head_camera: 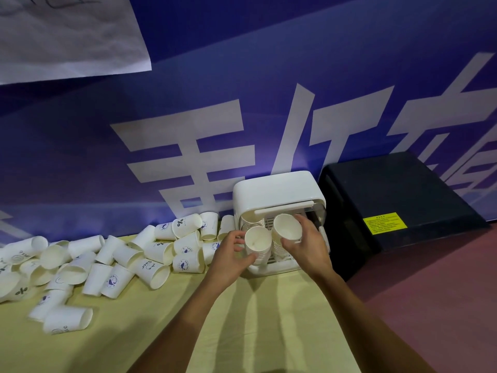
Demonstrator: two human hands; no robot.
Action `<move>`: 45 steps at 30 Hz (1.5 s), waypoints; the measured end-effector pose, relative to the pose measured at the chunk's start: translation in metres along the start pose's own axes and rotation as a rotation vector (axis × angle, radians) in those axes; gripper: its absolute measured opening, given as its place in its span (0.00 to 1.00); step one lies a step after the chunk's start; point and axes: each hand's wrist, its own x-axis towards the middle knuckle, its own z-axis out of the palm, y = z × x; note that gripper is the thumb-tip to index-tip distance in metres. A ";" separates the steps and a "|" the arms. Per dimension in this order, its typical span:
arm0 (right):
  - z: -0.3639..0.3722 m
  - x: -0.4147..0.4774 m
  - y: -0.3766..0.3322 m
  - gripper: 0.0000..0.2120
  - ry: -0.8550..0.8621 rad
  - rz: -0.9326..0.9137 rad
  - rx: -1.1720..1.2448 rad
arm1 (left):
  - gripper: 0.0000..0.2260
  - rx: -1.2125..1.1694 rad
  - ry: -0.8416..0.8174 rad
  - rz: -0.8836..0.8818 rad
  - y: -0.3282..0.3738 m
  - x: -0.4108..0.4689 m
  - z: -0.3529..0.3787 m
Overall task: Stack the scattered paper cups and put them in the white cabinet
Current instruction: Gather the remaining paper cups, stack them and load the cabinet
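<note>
Blue banner (269,76): backdrop with large white characters, set behind everything listed.

Table (134,332): covered in pale yellow cloth; all task items are borne on it.

Black box (390,205): placed just beside the cabinet, on its right; not involved.

White cabinet (277,189): stood at the back edge of the table against the banner, its front open toward the person. Whether cups are already stored inside cannot be told.

Scattered paper cups (154,269): a large heap is left unstacked, mostly on their sides, to the left of the cabinet.

Two cup stacks: left stack (258,244) and right stack (286,230) are held mouths-up at the cabinet opening. The step in hand is judged to be loading; both stacks need to be slid inside upright, then released.

Left hand (231,259): curled round the left stack, thumb in front.

Right hand (309,246): wrapped round the right stack, fingers behind it.
</note>
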 end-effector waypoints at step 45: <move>0.347 -0.166 -0.254 0.26 -0.764 -0.606 -0.170 | 0.25 -0.159 0.686 -0.429 -0.250 -0.234 -0.287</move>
